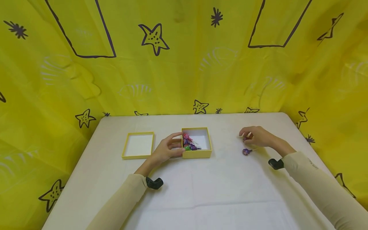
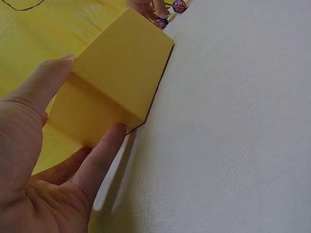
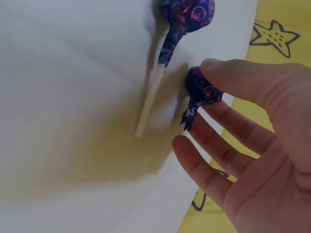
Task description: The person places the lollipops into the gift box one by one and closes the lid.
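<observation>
My left hand (image 1: pixel 166 148) grips the left side of a yellow box (image 1: pixel 196 154), thumb and fingers spread across it. In the left wrist view the fingertips (image 2: pixel 114 133) press the box's outer wall. Inside the white interior, pink, green and purple wrapped lollipops (image 1: pixel 187 139) lie along the left side. To the right, my right hand (image 1: pixel 258 136) pinches a purple-wrapped lollipop (image 3: pixel 203 90) at its candy end, thumb on the wrapper and fingers behind; its stick is mostly hidden. A second purple lollipop (image 1: pixel 246 151) lies on the table just nearer, its white stick pointing right.
A shallow box lid (image 1: pixel 138 157) with yellow edges lies inside-up left of the box. White cloth covers the table (image 1: pixel 218 191). Behind and at both sides hangs a yellow curtain (image 1: pixel 178 80) with starfish and shell drawings.
</observation>
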A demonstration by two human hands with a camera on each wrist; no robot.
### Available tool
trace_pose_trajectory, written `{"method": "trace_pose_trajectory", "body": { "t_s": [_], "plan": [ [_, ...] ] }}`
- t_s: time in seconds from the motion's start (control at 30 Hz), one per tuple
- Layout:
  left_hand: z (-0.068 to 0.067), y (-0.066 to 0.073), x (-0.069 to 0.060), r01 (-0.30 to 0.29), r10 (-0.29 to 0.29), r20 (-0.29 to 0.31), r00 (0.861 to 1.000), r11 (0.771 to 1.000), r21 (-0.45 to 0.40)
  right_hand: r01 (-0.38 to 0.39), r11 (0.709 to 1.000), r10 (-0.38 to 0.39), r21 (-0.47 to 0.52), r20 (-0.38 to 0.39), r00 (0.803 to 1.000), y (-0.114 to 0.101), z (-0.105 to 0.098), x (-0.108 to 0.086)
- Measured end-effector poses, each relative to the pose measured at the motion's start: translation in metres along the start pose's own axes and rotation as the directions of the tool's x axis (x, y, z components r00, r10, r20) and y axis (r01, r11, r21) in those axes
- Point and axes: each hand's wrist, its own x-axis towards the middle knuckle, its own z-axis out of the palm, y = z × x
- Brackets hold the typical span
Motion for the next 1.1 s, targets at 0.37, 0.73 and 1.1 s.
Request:
{"method": "trace_pose_trajectory", "body": {
  "t_s": [0.37,0.73,1.1],
  "plan": [
    [-0.0015,0.0002,0.0006,-0.003,0.003,-0.001,1.0,1.0,0.015,-0.033,0.999,0.033,0.01,-0.024,0.999,0.0015,0.0022,-0.0028],
    [-0.0017,-0.0025,0.0017,-0.019,0.019,0.009,1.0,1.0,0.006,-0.038,0.999,0.039,0.016,-0.029,0.999,0.0042,0.0042,-0.003],
    [-0.0019,-0.0038,0.0018,-0.016,0.016,0.008,1.0,1.0,0.01,-0.066,0.998,0.067,0.021,-0.018,0.998,0.0074,0.0064,-0.0022]
  ]
}}
